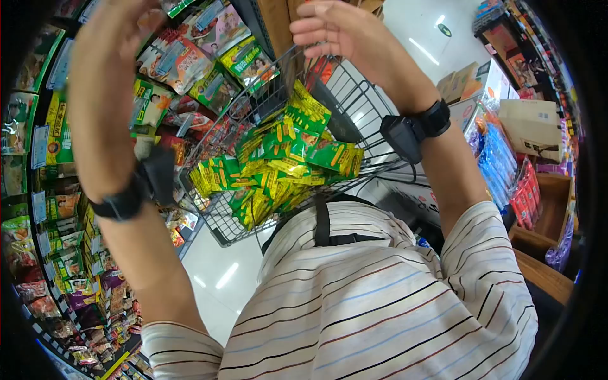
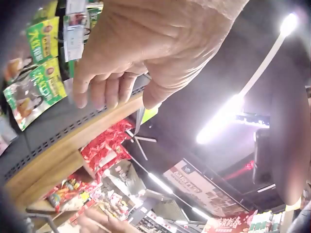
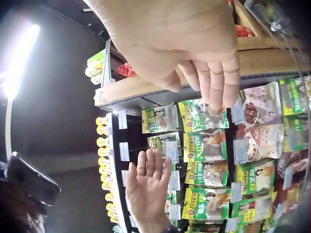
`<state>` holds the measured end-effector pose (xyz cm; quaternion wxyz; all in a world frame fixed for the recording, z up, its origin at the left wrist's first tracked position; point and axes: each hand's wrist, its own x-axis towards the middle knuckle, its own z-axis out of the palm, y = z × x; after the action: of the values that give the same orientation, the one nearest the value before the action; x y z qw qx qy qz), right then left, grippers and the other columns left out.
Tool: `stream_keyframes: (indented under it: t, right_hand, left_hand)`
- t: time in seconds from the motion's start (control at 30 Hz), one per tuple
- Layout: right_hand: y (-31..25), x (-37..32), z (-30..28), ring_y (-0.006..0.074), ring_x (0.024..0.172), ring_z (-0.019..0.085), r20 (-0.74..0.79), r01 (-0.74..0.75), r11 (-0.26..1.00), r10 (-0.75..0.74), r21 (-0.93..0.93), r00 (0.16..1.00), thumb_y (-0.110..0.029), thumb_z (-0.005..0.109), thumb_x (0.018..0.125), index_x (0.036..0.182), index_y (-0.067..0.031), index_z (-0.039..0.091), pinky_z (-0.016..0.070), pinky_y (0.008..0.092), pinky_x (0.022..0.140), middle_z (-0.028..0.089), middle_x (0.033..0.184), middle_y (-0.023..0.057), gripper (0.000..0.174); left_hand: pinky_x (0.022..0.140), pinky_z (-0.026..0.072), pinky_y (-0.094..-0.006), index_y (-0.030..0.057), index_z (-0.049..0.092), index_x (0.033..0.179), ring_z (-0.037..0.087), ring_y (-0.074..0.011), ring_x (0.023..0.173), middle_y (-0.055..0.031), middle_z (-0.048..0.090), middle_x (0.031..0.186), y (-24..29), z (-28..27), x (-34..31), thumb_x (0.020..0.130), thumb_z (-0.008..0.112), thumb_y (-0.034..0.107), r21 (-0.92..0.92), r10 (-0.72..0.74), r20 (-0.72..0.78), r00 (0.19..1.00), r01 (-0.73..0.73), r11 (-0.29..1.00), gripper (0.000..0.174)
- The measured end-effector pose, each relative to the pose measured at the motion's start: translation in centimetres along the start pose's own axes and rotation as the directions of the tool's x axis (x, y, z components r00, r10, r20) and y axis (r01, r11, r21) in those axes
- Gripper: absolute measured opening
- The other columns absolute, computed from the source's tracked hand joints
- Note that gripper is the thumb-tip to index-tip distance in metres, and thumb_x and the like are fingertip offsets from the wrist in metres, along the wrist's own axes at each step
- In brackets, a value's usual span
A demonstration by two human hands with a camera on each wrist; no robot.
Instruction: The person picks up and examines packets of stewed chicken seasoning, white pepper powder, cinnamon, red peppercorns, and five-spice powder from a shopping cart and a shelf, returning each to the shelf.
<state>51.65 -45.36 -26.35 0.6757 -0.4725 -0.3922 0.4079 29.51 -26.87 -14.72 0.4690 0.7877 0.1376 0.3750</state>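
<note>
My left hand (image 1: pixel 117 28) is raised in front of the hanging bagged goods at the left. In the left wrist view its fingers (image 2: pixel 112 90) are loosely bent with nothing between them and the thumb. The right hand (image 1: pixel 342 31) is up over the far side of a wire shopping cart (image 1: pixel 221 235), its fingers relaxed and free of any object. Green and yellow snack packets (image 1: pixel 285 152) lie heaped in the cart. Both hands appear in the right wrist view, before green-labelled food bags (image 3: pixel 206 145) on hooks.
Racks of packaged food (image 1: pixel 69 253) line the left side, with price tags (image 1: pixel 39 147) between the rows. To the right are cardboard boxes (image 1: pixel 531 130), blue packages (image 1: pixel 493 161) and a wooden bin (image 1: pixel 551 202). A wooden shelf edge (image 3: pixel 146 90) runs above the hanging bags.
</note>
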Motion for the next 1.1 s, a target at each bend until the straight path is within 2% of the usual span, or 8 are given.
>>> stream_keyframes:
  t: [0.13, 0.3, 0.43, 0.57, 0.67, 0.9, 0.93, 1.1]
  right_hand:
    - [4.3, -1.5, -0.1, 0.0234, 0.098, 0.065, -0.039, -0.140, 0.983, 0.146, 0.118, 0.989, -0.028, 0.060, 0.096, 0.116, 0.0013, 0.059, 0.0550, 0.0357, 0.085, 0.065, 0.109, 0.0158, 0.036]
    - [11.3, -2.5, -0.5, 0.0196, 0.097, 0.066, -0.155, -0.328, 0.936, 0.345, 0.125, 0.926, -0.023, 0.057, 0.098, 0.115, -0.0024, 0.060, 0.0554, 0.0336, 0.083, 0.067, 0.108, 0.0127, 0.027]
    - [15.9, -2.5, -2.2, 0.0203, 0.087, 0.066, -0.261, -0.387, 0.912, 0.410, 0.136, 0.874, -0.020, 0.060, 0.095, 0.105, -0.0022, 0.059, 0.0566, 0.0332, 0.076, 0.066, 0.097, 0.0107, 0.020]
    - [20.2, -1.8, -4.6, 0.0198, 0.082, 0.066, -0.321, -0.447, 0.880, 0.474, 0.159, 0.820, -0.018, 0.060, 0.094, 0.103, -0.0029, 0.058, 0.0571, 0.0335, 0.071, 0.066, 0.093, 0.0103, 0.018]
    - [24.4, -1.1, -6.3, 0.0226, 0.087, 0.066, -0.325, -0.536, 0.824, 0.565, 0.182, 0.759, -0.017, 0.057, 0.096, 0.106, -0.0053, 0.059, 0.0571, 0.0364, 0.076, 0.065, 0.097, 0.0093, 0.015]
    - [35.6, -0.2, -9.5, 0.0249, 0.081, 0.069, -0.237, -0.661, 0.719, 0.695, 0.214, 0.679, -0.015, 0.063, 0.092, 0.104, -0.0084, 0.061, 0.0587, 0.0399, 0.065, 0.065, 0.094, 0.0081, 0.013]
    - [34.9, 0.3, -7.9, 0.0248, 0.082, 0.069, -0.348, -0.698, 0.709, 0.681, 0.096, 0.644, -0.014, 0.061, 0.092, 0.101, -0.0083, 0.061, 0.0593, 0.0385, 0.065, 0.065, 0.093, 0.0062, 0.010]
    - [36.8, 2.7, -7.1, 0.0290, 0.090, 0.069, -0.359, -0.792, 0.610, 0.736, -0.015, 0.574, -0.012, 0.057, 0.093, 0.111, -0.0083, 0.060, 0.0597, 0.0391, 0.066, 0.059, 0.122, 0.0092, 0.018]
  left_hand:
    - [0.098, 0.0442, -0.0336, 0.0015, 0.062, 0.119, 0.063, -0.0180, 0.103, -0.0060, 0.067, 0.108, -3.8, 2.1, -10.0, 0.097, 0.058, 0.032, -0.062, -0.403, 0.068, 0.913, 0.407, 0.911, 0.038]
    - [0.093, 0.0469, -0.0340, -0.0005, 0.057, 0.123, 0.065, -0.0198, 0.094, -0.0058, 0.063, 0.086, -8.7, 2.8, -22.5, 0.098, 0.055, 0.029, -0.127, -0.750, 0.070, 0.658, 0.751, 0.648, 0.038]
    - [0.089, 0.0471, -0.0323, -0.0008, 0.057, 0.126, 0.065, -0.0188, 0.092, -0.0038, 0.059, 0.080, -7.5, -0.8, -27.6, 0.098, 0.054, 0.027, -0.189, -0.778, -0.046, 0.627, 0.759, 0.623, 0.039]
    - [0.075, 0.0425, -0.0244, -0.0003, 0.059, 0.124, 0.062, -0.0130, 0.084, -0.0011, 0.055, 0.076, -3.1, -6.5, -28.6, 0.099, 0.054, 0.026, 0.064, -0.749, -0.305, 0.588, 0.798, 0.600, 0.037]
    - [0.076, 0.0412, -0.0251, -0.0019, 0.061, 0.118, 0.062, -0.0133, 0.083, -0.0044, 0.061, 0.086, -0.6, -9.5, -29.6, 0.098, 0.056, 0.025, 0.063, -0.722, -0.388, 0.574, 0.798, 0.600, 0.034]
    - [0.083, 0.0454, -0.0294, 0.0007, 0.063, 0.115, 0.064, -0.0164, 0.083, -0.0045, 0.062, 0.076, -4.4, -1.8, -29.3, 0.099, 0.056, 0.027, -0.139, -0.805, -0.325, 0.496, 0.817, 0.559, 0.031]
    - [0.085, 0.0455, -0.0301, 0.0006, 0.063, 0.115, 0.064, -0.0162, 0.084, -0.0046, 0.063, 0.078, -6.1, -0.4, -29.6, 0.099, 0.056, 0.026, -0.216, -0.834, -0.288, 0.471, 0.817, 0.535, 0.030]
    - [0.091, 0.0442, -0.0313, 0.0011, 0.061, 0.116, 0.063, -0.0149, 0.088, -0.0049, 0.066, 0.083, -8.8, 4.6, -29.0, 0.101, 0.056, 0.028, -0.312, -0.898, -0.126, 0.422, 0.843, 0.439, 0.032]
